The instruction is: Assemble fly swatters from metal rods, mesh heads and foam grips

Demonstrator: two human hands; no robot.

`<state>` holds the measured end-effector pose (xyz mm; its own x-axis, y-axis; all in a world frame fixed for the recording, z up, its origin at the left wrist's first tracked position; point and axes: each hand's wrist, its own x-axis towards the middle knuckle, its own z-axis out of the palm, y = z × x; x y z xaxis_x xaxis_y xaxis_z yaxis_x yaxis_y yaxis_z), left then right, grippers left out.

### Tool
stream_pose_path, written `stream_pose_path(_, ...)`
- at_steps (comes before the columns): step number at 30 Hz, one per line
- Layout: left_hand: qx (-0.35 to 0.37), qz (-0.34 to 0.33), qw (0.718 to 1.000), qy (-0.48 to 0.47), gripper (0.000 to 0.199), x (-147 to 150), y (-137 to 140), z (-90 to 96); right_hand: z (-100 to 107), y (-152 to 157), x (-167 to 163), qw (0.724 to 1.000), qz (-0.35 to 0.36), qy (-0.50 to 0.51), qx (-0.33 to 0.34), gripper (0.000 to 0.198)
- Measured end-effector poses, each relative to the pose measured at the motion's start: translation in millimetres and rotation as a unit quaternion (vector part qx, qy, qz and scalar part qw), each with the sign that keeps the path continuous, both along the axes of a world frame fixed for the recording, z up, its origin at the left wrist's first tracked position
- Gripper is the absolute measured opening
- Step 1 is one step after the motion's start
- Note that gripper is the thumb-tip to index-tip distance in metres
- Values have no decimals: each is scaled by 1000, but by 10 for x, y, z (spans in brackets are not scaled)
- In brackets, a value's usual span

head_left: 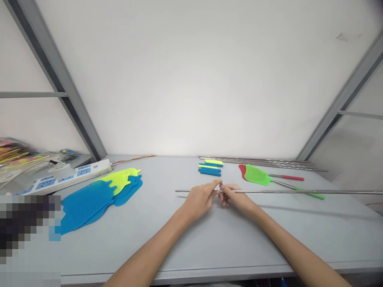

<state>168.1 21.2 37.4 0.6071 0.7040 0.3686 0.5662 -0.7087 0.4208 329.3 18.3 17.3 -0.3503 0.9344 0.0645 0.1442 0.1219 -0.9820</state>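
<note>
A long thin telescopic metal rod (299,192) runs sideways just above the table, its thin end pointing left and its far right end outside the view. My left hand (202,198) is closed on it near the thin end. Close beside it, my right hand (235,195) pinches the same rod, and the fingertips of both hands nearly meet. Behind my hands lie several blue and yellow handle sleeves (210,170). To the right are a green fly swatter (257,175) and a red fly swatter (242,172), both with metal shafts and coloured handles.
Blue swatter heads (89,201) and yellow-green swatter heads (119,180) are piled at the left. Behind them stands a white power strip (74,173) with cables. More metal rods (269,162) lie along the wall at the back right. Grey metal posts (66,87) frame the table.
</note>
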Motion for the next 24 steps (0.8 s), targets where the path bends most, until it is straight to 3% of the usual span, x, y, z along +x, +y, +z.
stream_pose_path(17, -23, -5, 1000, -17, 18, 4, -15, 33, 9, -9, -13, 1000, 9, 15, 1, 45)
stream_pose_path(24, -41, -19, 998, -47, 16, 21, -14, -21, -27, 3, 13, 1000, 14, -23, 12, 51)
